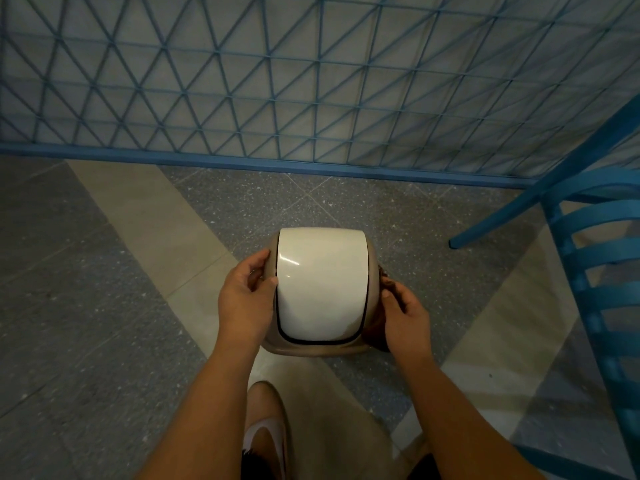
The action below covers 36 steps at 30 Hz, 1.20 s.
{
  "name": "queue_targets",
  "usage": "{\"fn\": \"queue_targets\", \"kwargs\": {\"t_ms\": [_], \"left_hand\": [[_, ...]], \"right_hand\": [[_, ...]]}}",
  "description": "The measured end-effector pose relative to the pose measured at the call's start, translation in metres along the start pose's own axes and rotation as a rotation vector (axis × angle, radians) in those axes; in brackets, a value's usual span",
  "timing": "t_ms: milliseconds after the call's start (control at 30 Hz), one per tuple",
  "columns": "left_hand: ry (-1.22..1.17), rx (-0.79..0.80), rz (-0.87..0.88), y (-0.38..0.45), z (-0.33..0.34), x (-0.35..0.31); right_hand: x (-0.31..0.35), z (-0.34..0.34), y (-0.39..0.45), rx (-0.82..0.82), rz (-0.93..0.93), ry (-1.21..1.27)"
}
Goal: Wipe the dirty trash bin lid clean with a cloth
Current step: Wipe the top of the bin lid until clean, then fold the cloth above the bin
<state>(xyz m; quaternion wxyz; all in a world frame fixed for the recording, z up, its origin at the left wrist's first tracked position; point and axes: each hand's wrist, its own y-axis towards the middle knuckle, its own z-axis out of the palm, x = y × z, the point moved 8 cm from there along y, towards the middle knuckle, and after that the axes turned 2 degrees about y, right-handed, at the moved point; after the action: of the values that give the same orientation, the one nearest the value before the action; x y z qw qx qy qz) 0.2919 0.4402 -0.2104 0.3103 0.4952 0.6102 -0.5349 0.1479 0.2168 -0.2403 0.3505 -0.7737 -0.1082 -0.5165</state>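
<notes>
Both hands flank the bin lid (320, 287) on the floor: left hand (246, 299) grips its left rim, likely steadying it; right hand (403, 318) presses a bunched brown cloth (384, 282) against its right side

we find no text, label, brand, number or sign that we can read anywhere in this view. the white flap of the trash bin lid (320, 284) shows us only a plain glossy surface with a streak of reflected light, and its beige rim carries no marking that we can make out.
</notes>
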Motion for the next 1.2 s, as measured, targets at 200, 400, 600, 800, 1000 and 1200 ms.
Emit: {"fn": "queue_targets", "kwargs": {"t_ms": [200,400,600,800,1000,1200], "left_hand": [[0.017,-0.010,0.002,-0.003,-0.003,-0.005],[-0.001,-0.091,0.019,-0.016,-0.014,-0.025],[-0.190,0.222,-0.119,-0.064,0.015,-0.053],[-0.311,0.712,-0.239,-0.118,0.048,-0.081],[-0.206,0.600,-0.139,-0.134,0.023,-0.117],[-0.145,0.384,-0.023,-0.136,0.006,-0.136]], "right_hand": [[-0.001,-0.003,0.000,0.003,0.079,0.047],[0.011,-0.015,-0.012,0.040,0.266,0.413],[0.059,-0.001,-0.041,0.258,0.212,0.527],[0.122,0.015,-0.098,0.608,0.072,0.548],[0.156,0.006,-0.127,0.608,-0.028,0.385],[0.170,-0.003,-0.142,0.675,-0.029,0.431]]}}
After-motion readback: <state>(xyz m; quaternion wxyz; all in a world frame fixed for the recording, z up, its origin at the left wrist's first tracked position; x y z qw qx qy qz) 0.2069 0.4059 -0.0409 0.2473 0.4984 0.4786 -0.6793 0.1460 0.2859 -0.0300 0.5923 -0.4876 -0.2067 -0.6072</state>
